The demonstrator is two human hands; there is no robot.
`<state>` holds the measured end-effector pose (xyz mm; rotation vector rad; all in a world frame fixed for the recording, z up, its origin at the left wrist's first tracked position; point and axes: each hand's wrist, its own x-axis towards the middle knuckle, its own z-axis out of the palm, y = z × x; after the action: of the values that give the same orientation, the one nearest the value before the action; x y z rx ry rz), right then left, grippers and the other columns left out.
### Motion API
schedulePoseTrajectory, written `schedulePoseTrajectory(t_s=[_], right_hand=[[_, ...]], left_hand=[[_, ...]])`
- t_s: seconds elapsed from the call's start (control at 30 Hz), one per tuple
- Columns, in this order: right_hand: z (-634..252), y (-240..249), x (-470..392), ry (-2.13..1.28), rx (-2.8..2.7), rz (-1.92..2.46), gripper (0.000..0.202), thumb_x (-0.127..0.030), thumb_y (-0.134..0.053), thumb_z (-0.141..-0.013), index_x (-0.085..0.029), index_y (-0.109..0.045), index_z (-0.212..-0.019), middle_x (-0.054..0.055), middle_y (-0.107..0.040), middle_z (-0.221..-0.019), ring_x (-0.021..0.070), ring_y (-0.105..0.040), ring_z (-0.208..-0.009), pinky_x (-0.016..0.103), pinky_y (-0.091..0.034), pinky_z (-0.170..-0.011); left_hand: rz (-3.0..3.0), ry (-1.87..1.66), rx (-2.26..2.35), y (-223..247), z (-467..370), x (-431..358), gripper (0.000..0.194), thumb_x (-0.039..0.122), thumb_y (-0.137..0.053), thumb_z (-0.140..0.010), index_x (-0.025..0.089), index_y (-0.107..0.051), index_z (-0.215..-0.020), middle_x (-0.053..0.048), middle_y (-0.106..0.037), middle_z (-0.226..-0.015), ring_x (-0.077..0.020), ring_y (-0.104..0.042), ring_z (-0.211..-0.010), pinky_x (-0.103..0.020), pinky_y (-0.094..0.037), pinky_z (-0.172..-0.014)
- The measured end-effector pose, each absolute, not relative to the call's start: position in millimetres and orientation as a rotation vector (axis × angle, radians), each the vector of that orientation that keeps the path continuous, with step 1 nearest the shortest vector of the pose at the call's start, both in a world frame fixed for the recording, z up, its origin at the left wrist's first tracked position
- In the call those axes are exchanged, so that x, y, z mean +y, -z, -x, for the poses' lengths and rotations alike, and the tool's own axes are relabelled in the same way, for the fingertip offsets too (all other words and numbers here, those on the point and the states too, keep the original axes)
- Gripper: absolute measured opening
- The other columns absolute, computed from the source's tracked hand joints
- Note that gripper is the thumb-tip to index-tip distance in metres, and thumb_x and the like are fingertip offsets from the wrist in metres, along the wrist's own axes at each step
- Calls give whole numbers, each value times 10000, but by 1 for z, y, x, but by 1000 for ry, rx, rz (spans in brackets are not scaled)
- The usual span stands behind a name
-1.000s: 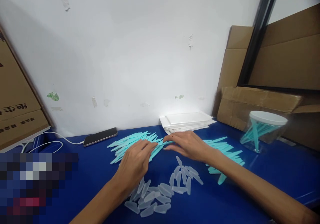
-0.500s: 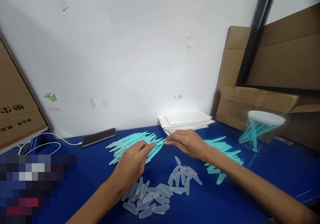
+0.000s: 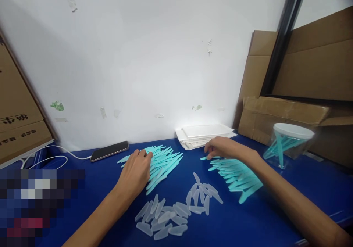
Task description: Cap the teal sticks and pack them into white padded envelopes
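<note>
My left hand [image 3: 137, 168] rests over the left pile of turquoise eyebrow razors [image 3: 165, 162], its fingers bent down and close together. Their tips are hidden, so what they grip cannot be made out. At the far end of a second heap of turquoise razors [image 3: 237, 175], my right hand [image 3: 224, 147] has its fingers closed on a turquoise razor [image 3: 203, 158], one end of which pokes out to the left. Between my forearms lie loose translucent blade caps [image 3: 165, 217], with a smaller cluster of caps [image 3: 202, 193] just beyond them.
White flat packs [image 3: 205, 131] are stacked against the wall. A clear tub with a white lid [image 3: 293, 130] holds more turquoise razors at the right. A phone [image 3: 109, 151] on a white cable lies back left. Cardboard boxes [image 3: 284, 116] stand on both sides of the blue table [image 3: 96, 188].
My hands have parted from the razor they both held in the middle. The right one has moved right to the far end of the right heap; the left has drawn back onto the left pile.
</note>
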<state>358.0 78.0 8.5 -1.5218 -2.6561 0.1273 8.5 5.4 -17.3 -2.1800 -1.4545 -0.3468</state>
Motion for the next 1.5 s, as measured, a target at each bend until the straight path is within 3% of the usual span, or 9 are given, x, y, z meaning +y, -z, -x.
schedulePoseTrajectory(t_s=[0.23, 0.47, 0.57, 0.7, 0.8, 0.9, 1.13, 1.3, 1.5], right_hand=[[-353, 2, 81, -143, -2645, 1520, 56, -192, -683, -834, -210, -736, -831, 39, -728, -819, 201, -663, -765, 250, -404, -606], [-334, 11, 76, -6, -2704, 1310, 84, -132, -575, -903, -178, -643, -920, 51, -706, -904, 186, -629, -799, 256, -361, -637], [-330, 13, 73, 38, -2716, 1254, 123, -100, -520, -925, -175, -615, -949, 59, -693, -943, 184, -619, -809, 262, -344, -640], [-327, 11, 69, 116, -2741, 1209, 129, -85, -502, -933, -182, -588, -925, 57, -690, -919, 186, -624, -786, 263, -326, -623], [-324, 8, 66, 193, -2739, 1214, 213, -7, -505, -883, -188, -571, -974, 54, -713, -926, 194, -649, -811, 261, -318, -616], [-321, 5, 64, 244, -2724, 1225, 309, 43, -510, -841, -188, -556, -1040, 63, -734, -961, 207, -669, -852, 265, -326, -624], [-314, 5, 61, 271, -2725, 1162, 209, -17, -520, -907, -188, -565, -1019, 65, -736, -929, 204, -660, -807, 271, -339, -629], [-309, 3, 56, 295, -2710, 1078, 110, -144, -483, -994, -185, -577, -1037, 76, -722, -942, 210, -646, -789, 299, -383, -667], [-304, 5, 50, 307, -2616, 995, 197, -232, -419, -1040, -185, -574, -1152, 110, -682, -1075, 218, -650, -882, 325, -465, -738]], left_hand=[[2339, 544, -1377, 15, -18, -2, 271, 188, -421, -966, 145, -687, -998, -135, -647, -953, -278, -558, -875, -429, -489, -743], [2781, 644, -1140, 8, -43, -29, 205, 216, -457, -968, 211, -660, -998, -76, -636, -1011, -233, -544, -989, -396, -485, -860], [2861, 560, -1208, 2, -45, -34, 219, 216, -454, -950, 198, -629, -819, -49, -619, -827, -200, -546, -828, -349, -465, -761], [2992, 412, -1537, -14, -32, -28, 386, 312, -450, -949, 187, -526, -591, 15, -508, -576, -126, -441, -554, -287, -342, -561], [3113, 383, -1737, -26, -17, -21, 330, 415, -556, -890, 193, -625, -656, 31, -484, -591, -112, -415, -546, -262, -287, -512], [3203, 267, -1890, -33, -7, -20, 332, 539, -665, -787, 211, -702, -759, 55, -366, -582, -103, -318, -508, -261, -221, -468], [3272, 69, -1900, -32, -10, -26, 371, 586, -759, -668, 243, -756, -807, 54, -342, -615, -104, -293, -499, -270, -193, -439], [3329, 34, -1904, -24, -15, -26, 325, 537, -729, -719, 226, -758, -810, 59, -338, -548, -102, -292, -464, -270, -182, -422], [3314, 111, -1862, -23, -16, -27, 318, 511, -607, -834, 211, -710, -806, 52, -425, -546, -109, -356, -468, -247, -261, -434]])
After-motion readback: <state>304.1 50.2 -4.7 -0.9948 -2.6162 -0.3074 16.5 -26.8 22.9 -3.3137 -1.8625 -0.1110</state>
